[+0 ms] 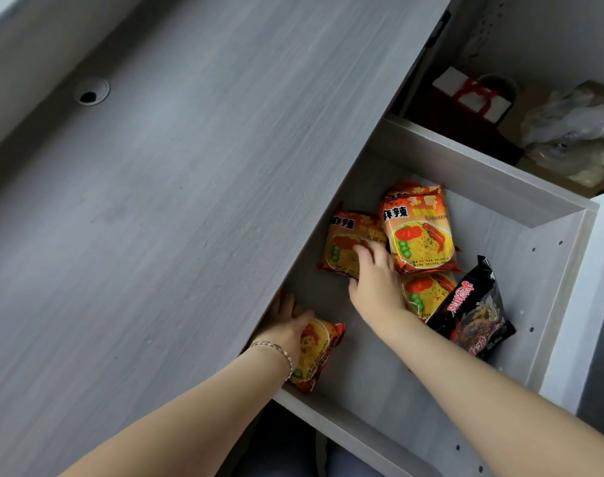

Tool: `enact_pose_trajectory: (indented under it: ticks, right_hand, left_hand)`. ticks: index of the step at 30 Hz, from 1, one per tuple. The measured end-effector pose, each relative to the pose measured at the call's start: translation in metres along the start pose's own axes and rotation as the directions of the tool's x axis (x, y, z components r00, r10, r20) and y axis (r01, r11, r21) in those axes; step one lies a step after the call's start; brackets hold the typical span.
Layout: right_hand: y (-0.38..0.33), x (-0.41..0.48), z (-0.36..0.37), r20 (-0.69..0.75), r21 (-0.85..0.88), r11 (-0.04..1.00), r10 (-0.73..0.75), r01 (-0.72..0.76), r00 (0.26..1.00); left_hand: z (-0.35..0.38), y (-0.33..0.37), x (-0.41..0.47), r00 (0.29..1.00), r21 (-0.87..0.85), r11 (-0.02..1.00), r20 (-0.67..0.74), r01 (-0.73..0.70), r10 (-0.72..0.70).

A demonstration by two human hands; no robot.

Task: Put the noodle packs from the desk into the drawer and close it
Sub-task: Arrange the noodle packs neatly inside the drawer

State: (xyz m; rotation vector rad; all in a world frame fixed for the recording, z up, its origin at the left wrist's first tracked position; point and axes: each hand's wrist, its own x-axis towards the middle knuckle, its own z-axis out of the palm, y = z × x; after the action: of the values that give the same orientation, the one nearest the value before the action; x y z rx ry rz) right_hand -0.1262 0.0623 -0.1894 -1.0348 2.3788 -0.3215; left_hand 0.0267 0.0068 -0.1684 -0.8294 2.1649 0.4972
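Note:
The grey drawer (551, 270) stands pulled out from under the desk top (173, 201). Inside lie several orange noodle packs and one black pack (476, 311). My left hand (286, 325) grips an orange pack (319, 352) near the drawer's front left, partly under the desk edge. My right hand (376, 277) grips the edge of another orange pack (341, 246) further in. A third orange pack (417, 232) lies on top of a fourth (424, 294), beside the black one.
A cable hole (91, 91) sits in the desk top at upper left. Behind the drawer, a shelf holds a white box with red ribbon (472, 94) and a clear plastic bag (576, 129). A white panel (589, 304) flanks the drawer's right side.

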Motion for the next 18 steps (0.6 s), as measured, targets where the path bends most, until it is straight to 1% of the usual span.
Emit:
enact_pose_trajectory:
  ticks: [2, 4, 6, 8, 9, 10, 11, 12, 13, 14, 15, 16, 18]
  right_hand:
    - [-0.003, 0.016, -0.003, 0.16, -0.129, 0.986, 0.129, -0.109, 0.979]
    - [-0.007, 0.023, 0.001, 0.269, -0.149, 0.979, 0.177, -0.141, 0.947]
    - [-0.007, 0.021, 0.008, 0.309, -0.106, 0.991, 0.116, -0.088, 0.944]
    - [-0.003, 0.013, 0.015, 0.34, -0.101, 0.995, 0.013, 0.023, 0.94]
    - [0.002, 0.009, 0.018, 0.333, -0.081, 0.996, -0.018, 0.048, 0.943]
    - [0.006, 0.007, 0.019, 0.294, -0.034, 0.999, -0.023, 0.035, 0.956]
    - [0.008, 0.005, 0.019, 0.231, 0.036, 0.999, 0.007, -0.015, 0.973]
    - [0.008, 0.006, 0.018, 0.162, 0.126, 0.988, 0.072, -0.093, 0.984]
    - [0.005, 0.008, 0.016, 0.117, 0.227, 0.955, 0.166, -0.189, 0.979]
    - [0.0, 0.012, 0.015, 0.12, 0.307, 0.908, 0.261, -0.286, 0.958]
    - [-0.005, 0.016, 0.014, 0.159, 0.336, 0.869, 0.327, -0.363, 0.931]
    - [-0.011, 0.02, 0.015, 0.207, 0.309, 0.856, 0.364, -0.414, 0.908]
    - [-0.023, 0.024, 0.019, 0.267, 0.2, 0.868, 0.398, -0.455, 0.878]
  left_hand:
    - [-0.001, -0.001, 0.002, 1.0, -0.006, 1.0, 0.007, 0.011, -0.011]
    - [0.0, -0.002, 0.002, 1.0, -0.018, 1.0, 0.022, 0.023, -0.022]
    - [0.002, -0.002, 0.002, 0.999, -0.032, 0.999, 0.022, 0.028, -0.028]
    - [0.004, -0.002, 0.001, 0.999, -0.038, 0.999, 0.008, 0.033, -0.033]
    - [0.005, -0.002, 0.002, 0.999, -0.037, 0.999, 0.001, 0.034, -0.034]
    - [0.005, -0.003, 0.002, 0.999, -0.037, 0.999, 0.0, 0.038, -0.038]
    - [0.006, -0.003, 0.002, 0.999, -0.035, 0.999, 0.01, 0.042, -0.042]
    - [0.006, -0.003, 0.003, 0.999, -0.03, 0.998, 0.027, 0.046, -0.045]
    - [0.007, -0.003, 0.003, 0.998, -0.025, 0.999, 0.04, 0.048, -0.047]
    - [0.007, -0.003, 0.004, 0.998, -0.024, 0.998, 0.048, 0.05, -0.049]
    - [0.008, -0.003, 0.004, 0.997, -0.024, 0.998, 0.05, 0.052, -0.051]
    - [0.008, -0.003, 0.004, 0.997, -0.028, 0.998, 0.051, 0.054, -0.053]
    - [0.01, -0.004, 0.004, 0.998, -0.04, 0.998, 0.043, 0.053, -0.052]
